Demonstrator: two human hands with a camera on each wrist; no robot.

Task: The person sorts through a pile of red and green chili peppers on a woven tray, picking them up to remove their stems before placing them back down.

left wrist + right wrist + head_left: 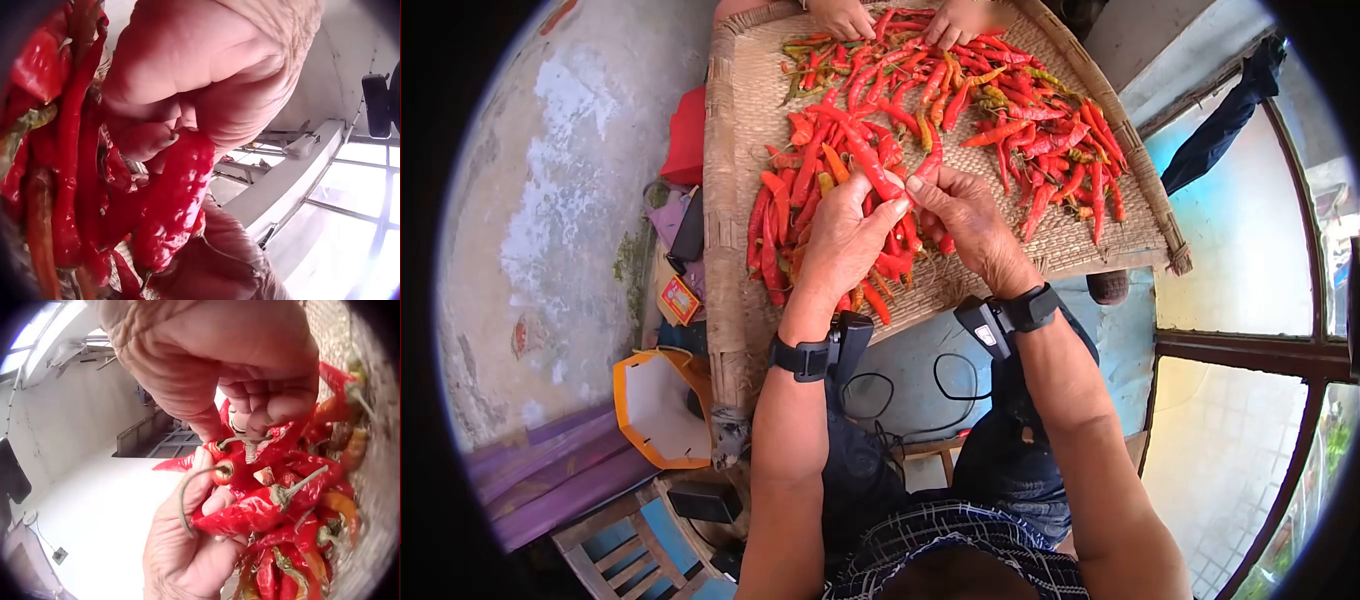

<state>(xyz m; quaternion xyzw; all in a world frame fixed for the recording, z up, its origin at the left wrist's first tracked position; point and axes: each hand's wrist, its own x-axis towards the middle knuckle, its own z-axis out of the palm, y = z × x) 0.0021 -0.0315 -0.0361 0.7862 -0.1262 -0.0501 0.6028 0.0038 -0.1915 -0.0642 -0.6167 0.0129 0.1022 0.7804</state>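
Observation:
My left hand [843, 238] holds a long red pepper [862, 152] between thumb and fingers, over the woven tray [745, 130]. Close beside it, my right hand [978, 228] pinches another red pepper [929, 165]; the thumbs almost meet. The right wrist view has the left hand [194, 547] gripping red peppers [247, 512] with their stems outward, and the right hand [219, 356] above with curled fingers at a pepper stem. In the left wrist view, a wrinkled red pepper [178, 200] hangs below the left hand [200, 69], with part of the right hand [219, 256] behind.
Red, orange and greenish peppers [1050, 140] lie heaped on the tray. Another person's two hands [956, 20] reach in at its far edge. A stained wall [550, 200] stands left, window panes [1230, 240] right. An orange-edged box [662, 410] sits below the tray's left side.

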